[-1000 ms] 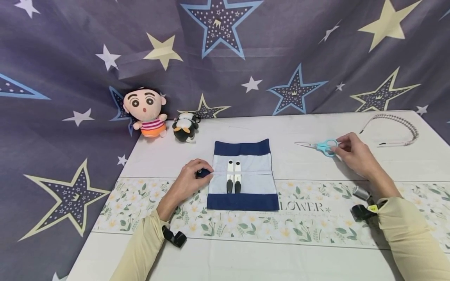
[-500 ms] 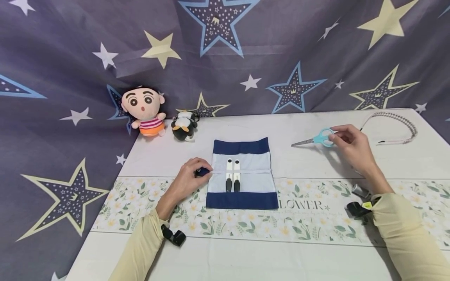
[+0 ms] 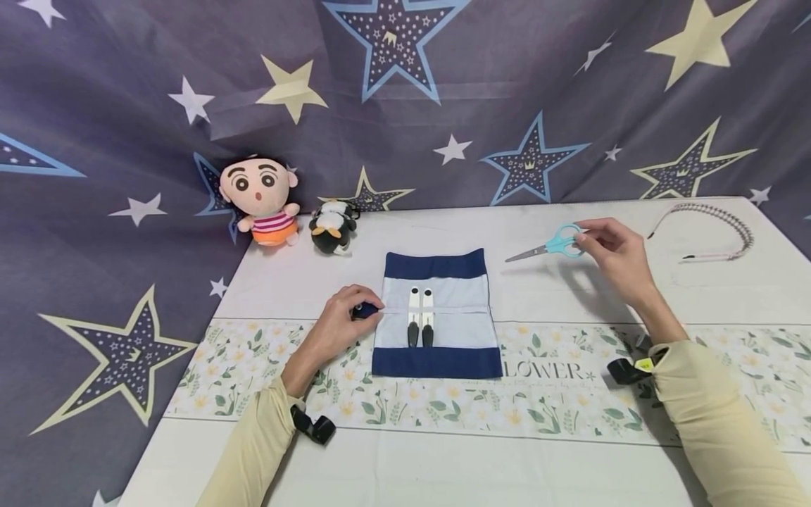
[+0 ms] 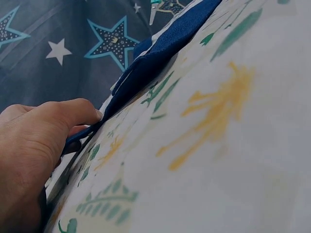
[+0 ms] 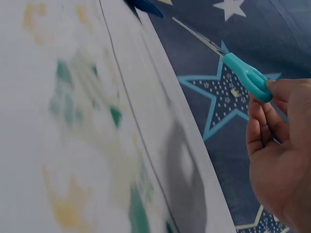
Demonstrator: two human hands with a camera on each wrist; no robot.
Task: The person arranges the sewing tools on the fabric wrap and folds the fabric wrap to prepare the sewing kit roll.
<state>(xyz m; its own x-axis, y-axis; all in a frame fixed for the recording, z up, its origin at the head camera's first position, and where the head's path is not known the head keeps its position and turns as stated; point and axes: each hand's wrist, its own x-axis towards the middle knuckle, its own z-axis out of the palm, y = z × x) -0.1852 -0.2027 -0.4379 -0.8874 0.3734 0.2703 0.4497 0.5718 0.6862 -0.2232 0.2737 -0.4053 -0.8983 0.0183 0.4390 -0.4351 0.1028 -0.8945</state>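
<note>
A pair of scissors [image 3: 562,243] with turquoise handles is pinched by the handles between the thumb and fingers of my right hand [image 3: 617,257]. Its blades point left, and in the right wrist view the scissors [image 5: 245,75] are raised above the table. An unfolded cloth tool pouch [image 3: 453,331], pale blue with navy bands, lies at the centre. Two slim silver tools [image 3: 415,303] with black ends lie side by side under its middle strip. At the pouch's left edge, my left hand [image 3: 338,317] pinches a navy strap [image 4: 80,137] between thumb and fingers.
A plush doll [image 3: 262,201] and a penguin plush [image 3: 332,229] sit at the back left of the table [image 3: 418,458]. A headband [image 3: 728,218] lies at the back right. A small grey item [image 3: 643,343] is mostly hidden behind the right wrist. Star-printed cloth [image 3: 380,141] hangs behind.
My right hand has lifted the scissors off the table and carried them left toward the pouch, their blades now tipping downward. My left hand keeps its place at the pouch's edge.
</note>
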